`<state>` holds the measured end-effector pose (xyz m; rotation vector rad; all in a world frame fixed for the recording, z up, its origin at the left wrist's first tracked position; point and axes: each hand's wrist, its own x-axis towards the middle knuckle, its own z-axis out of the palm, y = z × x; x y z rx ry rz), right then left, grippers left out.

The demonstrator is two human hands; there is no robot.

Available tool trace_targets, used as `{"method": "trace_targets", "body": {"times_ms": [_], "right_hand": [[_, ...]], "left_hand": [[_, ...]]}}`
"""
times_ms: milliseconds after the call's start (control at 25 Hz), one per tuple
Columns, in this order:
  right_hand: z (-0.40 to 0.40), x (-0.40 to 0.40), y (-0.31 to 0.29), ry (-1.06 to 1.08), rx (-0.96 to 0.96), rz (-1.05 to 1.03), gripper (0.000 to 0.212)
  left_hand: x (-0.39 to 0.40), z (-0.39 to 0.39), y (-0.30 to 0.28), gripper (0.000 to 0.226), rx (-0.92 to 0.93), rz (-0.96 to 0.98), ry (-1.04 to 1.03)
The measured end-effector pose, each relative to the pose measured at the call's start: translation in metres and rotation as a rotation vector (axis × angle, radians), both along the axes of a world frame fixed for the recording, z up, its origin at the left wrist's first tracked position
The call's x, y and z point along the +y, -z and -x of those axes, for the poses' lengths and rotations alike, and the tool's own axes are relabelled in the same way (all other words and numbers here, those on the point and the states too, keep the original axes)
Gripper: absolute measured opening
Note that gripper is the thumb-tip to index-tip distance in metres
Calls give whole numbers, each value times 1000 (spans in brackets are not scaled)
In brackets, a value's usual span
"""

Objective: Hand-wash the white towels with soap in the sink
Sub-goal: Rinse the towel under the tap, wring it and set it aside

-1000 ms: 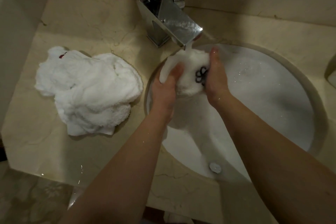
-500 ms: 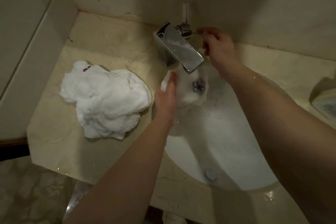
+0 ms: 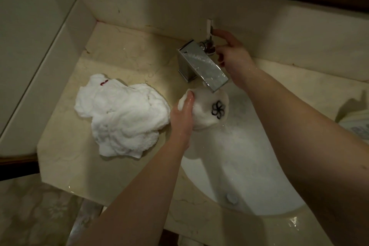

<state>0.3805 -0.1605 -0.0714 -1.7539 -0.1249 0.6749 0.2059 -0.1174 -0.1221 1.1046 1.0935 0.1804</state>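
Note:
My left hand [image 3: 182,118] grips a bunched white towel [image 3: 207,110] with a black flower mark, held under the chrome faucet spout [image 3: 203,68] at the back left of the white sink [image 3: 249,166]. My right hand [image 3: 232,56] reaches behind the spout, its forefinger on the upright faucet lever [image 3: 209,28] and the other fingers curled near the lever's base. A second white towel [image 3: 121,118] with a small red mark lies crumpled on the beige marble counter [image 3: 79,166], left of the sink.
The wall runs close behind the faucet, and a side wall closes off the counter's left. A pale object [image 3: 357,124] sits at the right edge of the counter. The sink drain [image 3: 231,197] shows near the basin's front. Water drops lie on the counter's front edge.
My right hand let go of the towel and went up behind the faucet to the lever. My left hand stays on the towel under the spout. The view has tilted upward.

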Motion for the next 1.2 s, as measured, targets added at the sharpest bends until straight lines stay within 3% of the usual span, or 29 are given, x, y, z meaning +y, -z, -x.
{"method": "trace_targets", "body": {"times_ms": [360, 480, 640, 720, 800, 880, 1000, 1080, 1200], "right_hand": [[8, 9, -10, 66, 34, -80, 37], [18, -23, 2, 117, 53, 28, 37], [49, -97, 18, 176, 90, 190, 25], [66, -132, 19, 250, 152, 227, 26], [79, -158, 9, 250, 255, 207, 33], [92, -172, -8, 213, 338, 99, 41], [101, -182, -43, 245, 255, -39, 51], [104, -183, -66, 300, 145, -12, 42], [110, -184, -96, 389, 131, -62, 35]], "left_hand": [[-5, 3, 0, 31, 12, 12, 74], [-10, 0, -5, 47, 43, -51, 174], [-25, -8, -15, 47, 78, 1, 204], [-38, -11, -24, 36, 68, 57, 215], [-51, -15, -36, 33, 58, 57, 255], [-62, -18, -55, 47, 30, 98, 261], [-74, -24, -94, 69, -43, 184, 333], [-79, -27, -123, 63, -62, 157, 405], [-84, -26, -160, 53, -55, 13, 566]]}}
